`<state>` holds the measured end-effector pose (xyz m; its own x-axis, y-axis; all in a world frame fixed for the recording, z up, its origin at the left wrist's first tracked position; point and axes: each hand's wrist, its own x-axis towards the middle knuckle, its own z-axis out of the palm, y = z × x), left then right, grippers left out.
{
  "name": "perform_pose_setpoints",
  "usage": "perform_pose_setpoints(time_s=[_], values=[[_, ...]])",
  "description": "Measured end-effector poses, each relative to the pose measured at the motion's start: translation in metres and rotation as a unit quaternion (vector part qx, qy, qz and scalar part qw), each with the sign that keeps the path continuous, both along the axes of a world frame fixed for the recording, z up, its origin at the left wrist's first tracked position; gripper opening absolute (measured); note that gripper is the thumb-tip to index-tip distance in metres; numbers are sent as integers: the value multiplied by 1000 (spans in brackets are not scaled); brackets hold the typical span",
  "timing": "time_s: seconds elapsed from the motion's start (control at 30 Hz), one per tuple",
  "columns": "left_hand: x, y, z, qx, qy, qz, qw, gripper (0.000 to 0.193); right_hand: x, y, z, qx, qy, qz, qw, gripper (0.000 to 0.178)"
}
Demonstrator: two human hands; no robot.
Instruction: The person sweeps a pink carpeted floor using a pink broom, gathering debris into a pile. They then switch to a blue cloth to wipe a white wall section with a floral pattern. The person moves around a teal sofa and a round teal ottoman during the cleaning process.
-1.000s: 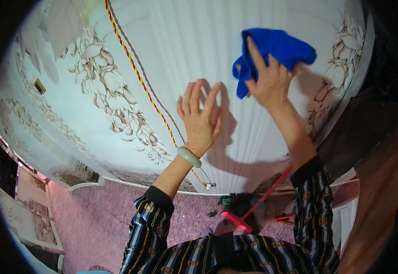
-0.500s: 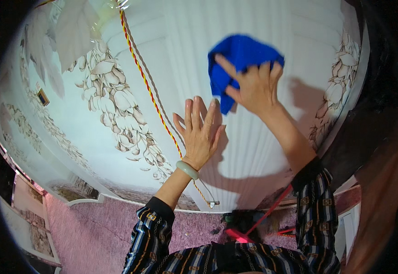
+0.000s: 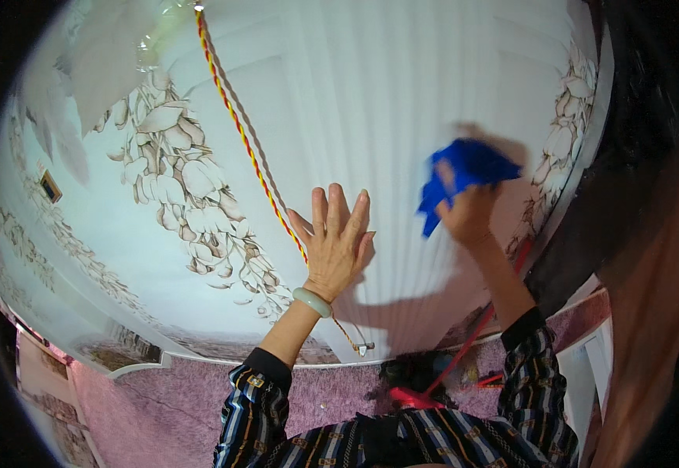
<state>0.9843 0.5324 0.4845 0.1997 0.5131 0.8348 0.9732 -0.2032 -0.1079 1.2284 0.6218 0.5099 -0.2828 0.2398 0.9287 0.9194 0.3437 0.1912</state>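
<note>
My right hand (image 3: 468,214) is closed on a bunched blue cloth (image 3: 476,165), held against or close to the white wall (image 3: 402,101) with its pale vertical stripes; motion smears the fingers a little. My left hand (image 3: 335,246) lies with fingers spread on the same wall, left of the cloth, and holds nothing. A pale green bangle (image 3: 312,303) circles the left wrist. Just left of that hand runs a twisted red and yellow cord (image 3: 247,140), passing down behind the wrist to a small metal bracket (image 3: 363,348) low on the wall.
Drawn flowers (image 3: 183,171) decorate the wall on the left, and more (image 3: 558,136) on the right. Brown drapery (image 3: 651,296) hangs at the far right. Below, a red long-handled tool (image 3: 417,398) stands on the pinkish carpet (image 3: 152,398). A small framed switch (image 3: 50,187) is at far left.
My right hand has swept the blue cloth down and to the right across the wall. My left hand stays spread on the wall, nearly in the same place.
</note>
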Motion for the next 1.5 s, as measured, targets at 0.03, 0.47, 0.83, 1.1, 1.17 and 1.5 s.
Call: perform_pose_setpoints(time_s=[0.03,0.47,0.83,1.1,1.17,1.5], values=[[-1,-3,-2,-19,1,3,1000,71,14,17,-10,-27,40,-97,994,44],[56,4,14,2,-28,5,1000,83,-11,-6,-1,0,-136,151,979,37],[171,29,62,26,30,-358,933,76,52,-7,51,58,97,124,986,62],[163,37,26,-16,87,-136,987,82,102,-10,-9,-31,49,55,997,33],[186,48,53,11,89,-194,977,64,119,1,14,29,78,12,997,26],[181,69,105,63,202,-218,953,70,83,17,44,75,165,95,979,41]])
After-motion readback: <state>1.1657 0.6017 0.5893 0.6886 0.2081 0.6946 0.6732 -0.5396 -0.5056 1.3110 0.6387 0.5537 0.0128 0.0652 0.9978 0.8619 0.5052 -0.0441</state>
